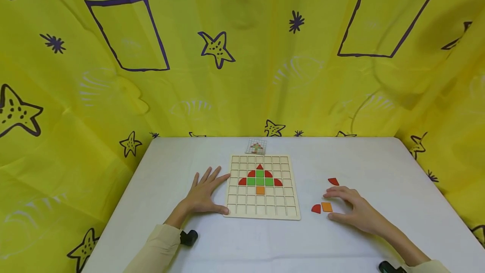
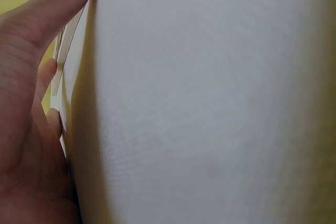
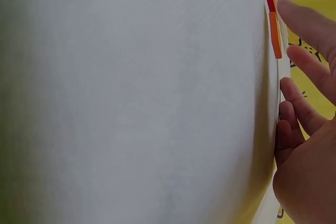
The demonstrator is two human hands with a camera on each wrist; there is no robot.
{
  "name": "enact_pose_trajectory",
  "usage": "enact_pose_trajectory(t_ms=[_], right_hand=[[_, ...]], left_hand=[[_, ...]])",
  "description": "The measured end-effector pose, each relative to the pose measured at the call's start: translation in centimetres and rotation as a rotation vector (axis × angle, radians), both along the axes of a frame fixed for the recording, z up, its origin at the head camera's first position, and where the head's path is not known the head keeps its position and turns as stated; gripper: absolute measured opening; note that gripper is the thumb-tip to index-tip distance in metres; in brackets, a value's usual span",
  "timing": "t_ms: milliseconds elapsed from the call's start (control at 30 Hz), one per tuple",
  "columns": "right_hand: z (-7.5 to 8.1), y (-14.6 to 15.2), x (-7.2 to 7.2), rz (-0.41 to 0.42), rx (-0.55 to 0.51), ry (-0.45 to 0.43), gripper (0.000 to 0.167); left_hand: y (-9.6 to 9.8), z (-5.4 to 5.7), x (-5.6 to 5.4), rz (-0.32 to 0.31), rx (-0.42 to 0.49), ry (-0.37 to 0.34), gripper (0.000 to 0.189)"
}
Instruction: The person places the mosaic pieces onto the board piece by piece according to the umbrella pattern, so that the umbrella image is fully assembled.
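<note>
A pale wooden grid board (image 1: 265, 210) lies on the table, bearing red, green and orange pieces in a tree shape. My left hand (image 1: 202, 195) is spread at its left edge, thumb at the lower corner and index finger along the side. To the right of the board, my right hand (image 1: 354, 210) hovers low with thumb and fingers parted and nothing between them. Just left of its fingertips lie an orange square (image 1: 326, 207) and a red quarter-circle piece (image 1: 316, 209). Another red quarter-circle piece (image 1: 333, 181) rests beyond the fingers. In the right wrist view, the orange square (image 3: 275, 35) shows edge-on.
A small pattern card (image 1: 256, 146) showing the tree lies behind the board. The white-covered table (image 1: 182, 151) meets a yellow curtain (image 1: 242, 96) at its back and sides. Dark wrist cameras sit at both sleeves, the left one (image 1: 189, 237) close above the table.
</note>
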State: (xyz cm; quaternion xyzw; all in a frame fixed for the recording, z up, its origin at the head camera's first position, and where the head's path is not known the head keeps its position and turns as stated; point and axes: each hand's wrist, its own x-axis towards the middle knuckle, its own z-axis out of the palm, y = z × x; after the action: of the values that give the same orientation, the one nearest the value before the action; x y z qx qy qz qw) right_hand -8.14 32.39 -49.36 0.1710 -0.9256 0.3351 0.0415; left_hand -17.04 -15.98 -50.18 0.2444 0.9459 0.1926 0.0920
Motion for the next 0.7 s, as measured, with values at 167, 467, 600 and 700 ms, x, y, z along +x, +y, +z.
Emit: enact_pose_trajectory(t_ms=[167, 467, 600, 700], right_hand=[[-0.24, 0.08, -0.34, 0.026, -0.016, 0.017, 0.033], [-0.31, 0.05, -0.48, 0.020, -0.009, 0.039, 0.029], [-0.35, 0.03, -0.47, 0.014, -0.008, 0.036, 0.028], [-0.35, -0.01, -0.45, 0.016, -0.014, 0.042, 0.028]], left_hand=[[-0.02, 0.07, 0.00, 0.002, 0.005, -0.002, 0.111], [-0.03, 0.09, 0.02, 0.000, 0.009, 0.006, 0.111], [-0.04, 0.07, 0.06, -0.002, 0.013, 0.009, 0.111], [-0.03, 0.08, 0.08, -0.001, 0.014, 0.007, 0.111]])
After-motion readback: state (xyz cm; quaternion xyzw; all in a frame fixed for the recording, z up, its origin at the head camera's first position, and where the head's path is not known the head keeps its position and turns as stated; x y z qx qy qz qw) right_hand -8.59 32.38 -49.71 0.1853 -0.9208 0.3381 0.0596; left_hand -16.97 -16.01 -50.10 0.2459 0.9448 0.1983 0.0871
